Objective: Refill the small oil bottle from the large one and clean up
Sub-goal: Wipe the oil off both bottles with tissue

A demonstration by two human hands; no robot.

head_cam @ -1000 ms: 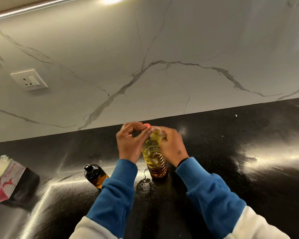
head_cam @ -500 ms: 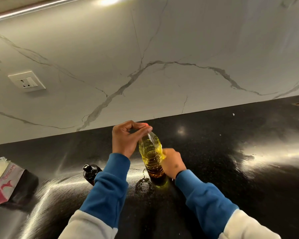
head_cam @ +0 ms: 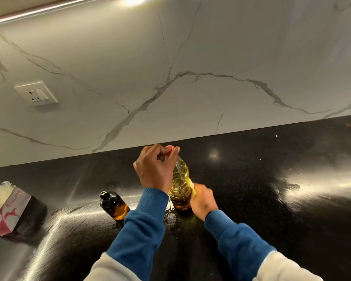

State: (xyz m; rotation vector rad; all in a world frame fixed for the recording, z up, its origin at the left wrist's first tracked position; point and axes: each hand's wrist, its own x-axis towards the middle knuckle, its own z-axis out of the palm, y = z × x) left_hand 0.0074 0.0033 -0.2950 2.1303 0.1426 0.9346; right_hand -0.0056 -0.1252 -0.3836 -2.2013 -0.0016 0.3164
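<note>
The large clear plastic bottle [head_cam: 180,183] of yellow oil stands upright on the black counter [head_cam: 261,189]. My left hand [head_cam: 153,169] grips its red cap at the top. My right hand [head_cam: 202,199] presses a pale tissue [head_cam: 192,186] against the bottle's lower right side. The small dark bottle [head_cam: 112,205] with a black cap and amber oil stands to the left, partly hidden by my left sleeve. A wet oil patch [head_cam: 170,219] glistens on the counter just in front of the large bottle.
A tissue box [head_cam: 10,211] with white tissues sticking out lies at the left edge of the counter. A marble wall [head_cam: 190,78] with a socket [head_cam: 36,94] rises right behind the counter.
My right hand slid from the bottle's neck down its right side to near the base. My left hand stayed on the cap.
</note>
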